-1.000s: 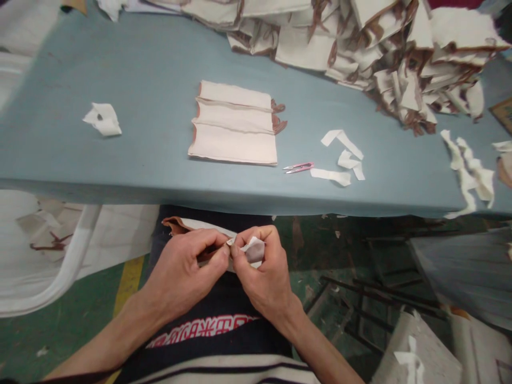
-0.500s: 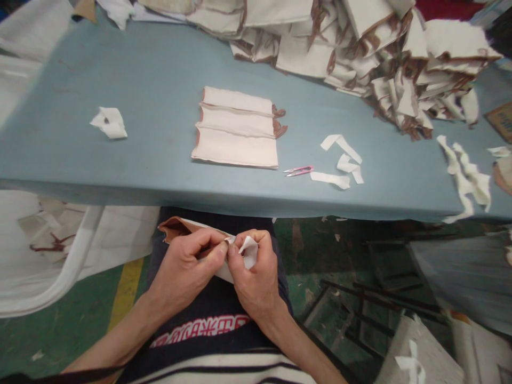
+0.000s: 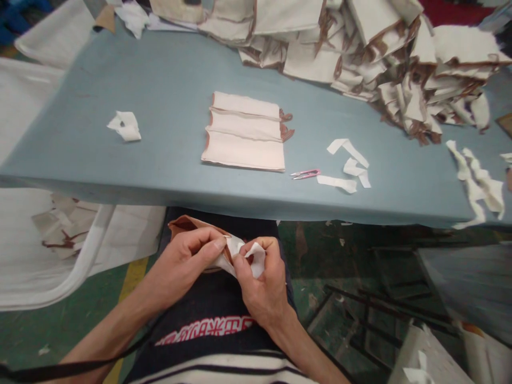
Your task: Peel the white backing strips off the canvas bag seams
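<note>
Over my lap, a cream cloth pouch [image 3: 184, 222] with a brown inside lies between my hands, its wider end to the left. My left hand [image 3: 184, 262] pinches the pouch's edge between thumb and forefinger. Closed beside it, my right hand [image 3: 264, 288] grips a white fabric strip [image 3: 260, 261], which curls up between thumb and fingers. The strip runs to the pouch's edge; whether it is attached there I cannot tell. On the table ahead lie several overlapped cream pouches [image 3: 245, 152] with brown ties. Pink-handled thread snips [image 3: 306, 174] rest to their right.
A large heap of cream pouches [image 3: 306, 64] covers the table's back right. White strip scraps [image 3: 338, 183] lie beside the snips, and a crumpled scrap [image 3: 126, 127] lies on the left. Below the blue tabletop [image 3: 160, 181] stands a white bin [image 3: 86, 272] with cloth pieces inside.
My hands have drawn slightly apart, and more of the white strip and the brown edge shows between them. The whole view has shifted a little.
</note>
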`<move>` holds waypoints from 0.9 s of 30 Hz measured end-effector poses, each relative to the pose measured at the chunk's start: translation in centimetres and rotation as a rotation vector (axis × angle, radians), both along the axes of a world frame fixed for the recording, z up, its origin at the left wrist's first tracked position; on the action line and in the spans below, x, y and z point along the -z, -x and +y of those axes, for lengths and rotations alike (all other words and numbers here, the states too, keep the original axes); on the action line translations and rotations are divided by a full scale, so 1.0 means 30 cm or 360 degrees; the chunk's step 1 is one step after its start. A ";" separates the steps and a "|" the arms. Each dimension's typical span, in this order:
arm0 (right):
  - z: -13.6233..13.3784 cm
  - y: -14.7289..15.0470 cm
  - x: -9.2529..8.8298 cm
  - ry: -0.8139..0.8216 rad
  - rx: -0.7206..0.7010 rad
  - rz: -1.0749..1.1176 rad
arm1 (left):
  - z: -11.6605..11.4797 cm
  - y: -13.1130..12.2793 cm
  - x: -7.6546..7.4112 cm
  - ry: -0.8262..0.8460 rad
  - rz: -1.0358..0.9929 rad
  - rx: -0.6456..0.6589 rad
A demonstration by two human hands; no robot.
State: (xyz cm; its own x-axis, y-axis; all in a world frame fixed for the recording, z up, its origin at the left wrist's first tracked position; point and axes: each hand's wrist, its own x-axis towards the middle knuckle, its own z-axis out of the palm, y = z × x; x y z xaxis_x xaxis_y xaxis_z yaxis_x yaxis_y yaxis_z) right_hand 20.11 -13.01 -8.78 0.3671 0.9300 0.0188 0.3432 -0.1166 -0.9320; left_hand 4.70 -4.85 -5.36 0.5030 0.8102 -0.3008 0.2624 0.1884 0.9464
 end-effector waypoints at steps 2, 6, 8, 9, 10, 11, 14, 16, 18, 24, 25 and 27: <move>0.001 -0.008 -0.003 -0.0007 0.0014 -0.0030 | 0.008 0.011 -0.005 -0.0118 0.0073 0.0135; 0.018 -0.004 -0.015 0.0014 0.0029 -0.0124 | 0.002 0.017 0.007 -0.0273 0.0206 0.0241; 0.028 0.003 -0.017 0.0047 0.0020 -0.0155 | -0.005 0.011 0.013 -0.0436 0.0315 0.0218; 0.032 0.006 -0.014 0.0066 0.0012 -0.0165 | -0.007 0.008 0.015 -0.0554 0.0389 0.0195; 0.035 0.008 -0.010 0.0090 0.0002 -0.0169 | -0.008 0.004 0.017 -0.0677 0.0467 0.0169; 0.037 0.009 -0.002 0.0120 -0.0013 -0.0164 | -0.008 0.001 0.018 -0.0781 0.0537 0.0153; 0.038 0.007 0.029 0.0210 -0.0057 -0.0110 | 0.001 -0.001 0.021 -0.0851 0.0616 0.0184; 0.037 0.005 0.053 0.0231 -0.0079 -0.0085 | 0.012 0.006 0.024 -0.0721 0.0540 0.0204; 0.036 0.004 0.071 0.0187 -0.0103 -0.0081 | 0.023 0.014 0.030 -0.0453 0.0391 0.0236; 0.037 -0.011 0.064 -0.0023 -0.0192 -0.0075 | 0.035 0.025 0.062 0.0379 -0.0035 0.0182; 0.038 -0.017 0.056 -0.0057 -0.0201 -0.0071 | 0.034 0.024 0.065 0.0429 -0.0064 0.0165; 0.040 -0.030 0.042 -0.0119 -0.0213 -0.0067 | 0.033 0.026 0.065 0.0480 -0.0100 0.0170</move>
State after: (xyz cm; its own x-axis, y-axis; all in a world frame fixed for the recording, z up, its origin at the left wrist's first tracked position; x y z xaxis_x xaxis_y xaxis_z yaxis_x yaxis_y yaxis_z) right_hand 21.00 -11.82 -10.05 0.2376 0.9659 0.1025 0.3900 0.0018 -0.9208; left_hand 3.92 -3.87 -7.32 0.6059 0.6307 -0.4849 0.2385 0.4374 0.8670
